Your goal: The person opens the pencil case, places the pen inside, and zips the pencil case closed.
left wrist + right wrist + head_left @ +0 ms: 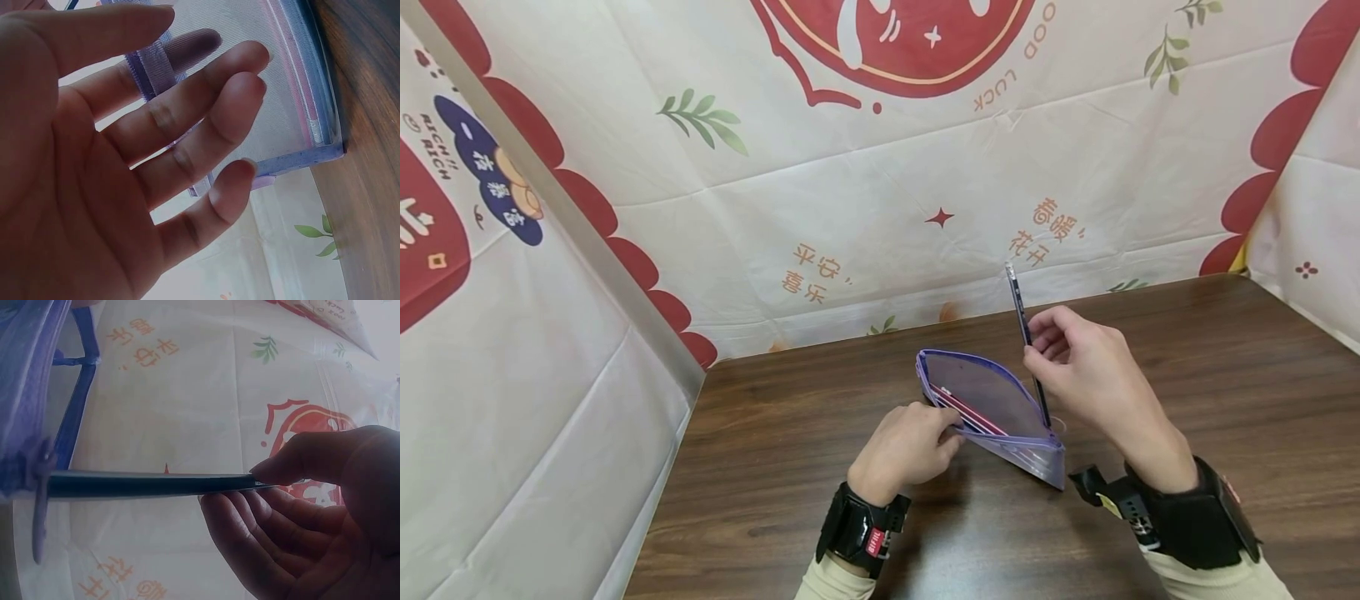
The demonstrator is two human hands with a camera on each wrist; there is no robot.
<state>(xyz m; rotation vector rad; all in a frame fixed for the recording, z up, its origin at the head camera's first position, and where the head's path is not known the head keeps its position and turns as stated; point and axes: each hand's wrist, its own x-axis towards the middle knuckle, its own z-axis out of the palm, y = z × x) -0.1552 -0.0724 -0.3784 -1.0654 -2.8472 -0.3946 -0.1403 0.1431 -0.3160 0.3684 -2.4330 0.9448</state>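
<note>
A translucent pencil pouch (pixel 1043 460) with a purple zip stands open on the table. Red and dark pencils (pixel 973 412) lie inside it, and show through the mesh in the left wrist view. My left hand (pixel 898 446) pinches the pouch's near edge by the zip, with one finger (pixel 197 51) behind the mesh and the other fingers loosely bent. My right hand (pixel 1090 367) holds a dark pencil (pixel 1017 300) between thumb and fingertips, steeply tilted. In the right wrist view, the pencil (pixel 144 485) reaches the pouch's zip end; its lower tip is hidden.
Beneath the pouch is a brown wood-grain table (pixel 767 467). A white printed cloth (pixel 880 192) hangs along the table's back edge. More printed cloth (pixel 535 400) stands at the left, and another panel (pixel 1315 217) at the right.
</note>
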